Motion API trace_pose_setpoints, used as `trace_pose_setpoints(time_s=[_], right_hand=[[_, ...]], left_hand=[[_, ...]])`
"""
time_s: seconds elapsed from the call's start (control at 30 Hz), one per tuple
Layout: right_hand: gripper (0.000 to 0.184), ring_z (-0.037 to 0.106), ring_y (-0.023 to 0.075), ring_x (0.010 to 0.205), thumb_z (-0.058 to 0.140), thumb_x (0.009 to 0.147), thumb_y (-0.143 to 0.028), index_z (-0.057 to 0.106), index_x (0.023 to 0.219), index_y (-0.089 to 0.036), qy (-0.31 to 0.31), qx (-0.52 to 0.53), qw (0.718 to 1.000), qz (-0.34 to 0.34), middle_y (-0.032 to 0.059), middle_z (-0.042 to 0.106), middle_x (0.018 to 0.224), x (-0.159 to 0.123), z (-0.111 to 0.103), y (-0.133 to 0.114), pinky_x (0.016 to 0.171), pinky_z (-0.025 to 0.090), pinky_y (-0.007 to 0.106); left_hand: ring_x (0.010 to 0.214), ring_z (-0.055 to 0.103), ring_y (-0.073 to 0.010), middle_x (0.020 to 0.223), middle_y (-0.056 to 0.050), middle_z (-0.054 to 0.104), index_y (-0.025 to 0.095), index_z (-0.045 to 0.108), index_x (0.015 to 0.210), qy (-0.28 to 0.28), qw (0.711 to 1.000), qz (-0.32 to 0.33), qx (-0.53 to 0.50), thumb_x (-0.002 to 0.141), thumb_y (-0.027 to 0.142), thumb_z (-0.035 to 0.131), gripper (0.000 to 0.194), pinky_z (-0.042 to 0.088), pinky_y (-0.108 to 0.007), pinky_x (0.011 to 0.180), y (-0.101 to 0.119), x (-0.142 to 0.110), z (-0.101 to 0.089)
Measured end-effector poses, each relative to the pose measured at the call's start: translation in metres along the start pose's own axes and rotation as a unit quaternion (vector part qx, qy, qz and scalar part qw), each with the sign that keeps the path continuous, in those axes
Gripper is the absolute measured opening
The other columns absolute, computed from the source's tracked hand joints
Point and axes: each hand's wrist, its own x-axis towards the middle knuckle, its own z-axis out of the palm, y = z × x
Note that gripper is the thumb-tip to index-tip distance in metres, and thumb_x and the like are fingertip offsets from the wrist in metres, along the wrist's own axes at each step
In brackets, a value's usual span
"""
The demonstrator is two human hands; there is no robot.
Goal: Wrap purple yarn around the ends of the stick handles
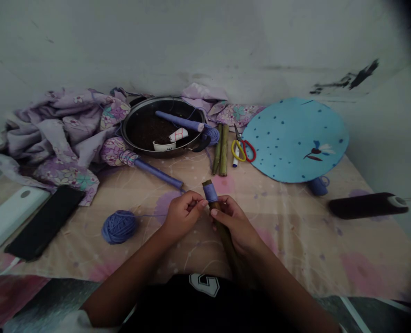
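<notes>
My right hand (235,222) is closed around a brown-green stick (226,233), which slants from my body up toward the pan. Purple yarn (210,192) is wound in a band near the stick's far end. With fingers pinched, my left hand (184,212) holds the yarn strand close to the lower edge of that band. From the left hand the strand runs left to a ball of purple yarn (119,226) on the tablecloth. The stick's near end is dark and blends into my black shirt.
A black pan (129,134) holds a yarn-wrapped stick (179,121) and a white cup (164,146). Two bare sticks (221,150), scissors (243,150) and a marker (237,157) lie beside it. A blue oval board (295,138) leans right. Floral cloth (63,129), a phone (47,224) and a wrapped stick (158,173) lie left.
</notes>
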Motion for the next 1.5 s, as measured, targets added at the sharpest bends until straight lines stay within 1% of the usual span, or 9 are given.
trace_pose_setpoints(time_s=[0.2,0.4,0.7,0.9,1.07,1.17,1.27,1.43,1.5], right_hand=[[0.033,0.048,0.0092,0.057,0.075,0.067,-0.024,0.050,0.089,-0.022,0.012,-0.033,0.999,-0.003,-0.0054,0.052,0.070,0.001,-0.001,0.003,0.050,0.040,0.021],[0.033,0.050,0.0097,0.055,0.074,0.067,-0.024,0.051,0.089,-0.022,-0.011,0.024,1.000,0.005,-0.0048,0.054,0.069,-0.001,-0.001,-0.001,0.047,0.041,0.021],[0.027,0.054,0.0104,0.057,0.075,0.066,-0.022,0.057,0.087,-0.020,-0.050,0.084,0.995,0.015,-0.0023,0.056,0.071,-0.004,0.001,-0.006,0.046,0.043,0.020],[0.024,0.056,0.0103,0.059,0.074,0.069,-0.022,0.059,0.088,-0.019,-0.067,0.100,0.993,0.017,-0.0010,0.059,0.073,-0.003,0.000,-0.005,0.047,0.046,0.019],[0.021,0.060,0.0108,0.057,0.073,0.071,-0.025,0.062,0.086,-0.016,-0.094,0.113,0.989,0.003,0.0017,0.065,0.073,-0.003,-0.002,-0.005,0.045,0.048,0.018],[0.020,0.061,0.0109,0.058,0.071,0.074,-0.027,0.063,0.088,-0.016,-0.119,0.122,0.985,0.003,0.0034,0.067,0.077,-0.005,-0.004,-0.006,0.046,0.050,0.018],[0.020,0.063,0.0110,0.059,0.066,0.079,-0.030,0.064,0.091,-0.015,-0.145,0.117,0.982,0.016,0.0048,0.067,0.080,-0.007,-0.005,-0.008,0.047,0.051,0.017],[0.022,0.064,0.0100,0.056,0.057,0.085,-0.033,0.065,0.087,-0.012,-0.194,0.121,0.973,0.039,0.0055,0.067,0.078,-0.007,-0.005,-0.007,0.047,0.052,0.017],[0.025,0.064,0.0106,0.055,0.054,0.086,-0.036,0.064,0.088,-0.013,-0.207,0.122,0.969,0.048,0.0056,0.067,0.077,-0.006,-0.004,-0.006,0.046,0.051,0.017]], left_hand=[[0.051,0.046,-0.0089,0.058,0.003,0.053,0.017,0.059,0.074,0.015,1.000,0.017,0.017,0.083,0.034,0.054,0.019,0.035,-0.019,0.049,0.000,0.000,0.000],[0.049,0.044,-0.0085,0.054,0.005,0.049,0.017,0.056,0.073,0.005,0.999,0.014,0.029,0.082,0.034,0.054,0.020,0.034,-0.020,0.048,-0.001,0.000,0.000],[0.045,0.043,-0.0068,0.053,0.005,0.051,0.017,0.051,0.071,-0.015,0.998,-0.017,-0.061,0.081,0.036,0.055,0.022,0.031,-0.018,0.044,0.006,-0.002,0.005],[0.048,0.048,-0.0075,0.056,0.004,0.055,0.016,0.051,0.071,-0.023,0.991,-0.038,-0.122,0.079,0.042,0.059,0.029,0.035,-0.019,0.047,0.007,-0.001,0.005],[0.051,0.057,-0.0095,0.062,0.002,0.059,0.016,0.048,0.074,-0.073,0.967,-0.077,-0.231,0.076,0.046,0.063,0.034,0.042,-0.021,0.052,0.008,0.001,0.004],[0.051,0.058,-0.0100,0.061,0.004,0.058,0.016,0.050,0.084,-0.098,0.951,-0.104,-0.273,0.074,0.045,0.066,0.035,0.043,-0.022,0.052,0.005,0.003,0.003],[0.050,0.058,-0.0102,0.059,0.004,0.056,0.014,0.054,0.097,-0.122,0.937,-0.105,-0.311,0.075,0.043,0.067,0.039,0.045,-0.023,0.052,0.001,0.003,0.003],[0.049,0.062,-0.0145,0.062,0.004,0.056,0.015,0.051,0.107,-0.206,0.879,-0.085,-0.422,0.083,0.039,0.060,0.035,0.051,-0.029,0.049,-0.002,-0.003,0.007],[0.047,0.062,-0.0151,0.060,0.004,0.055,0.015,0.051,0.107,-0.223,0.866,-0.080,-0.440,0.085,0.037,0.058,0.032,0.051,-0.029,0.047,-0.002,-0.004,0.008]])
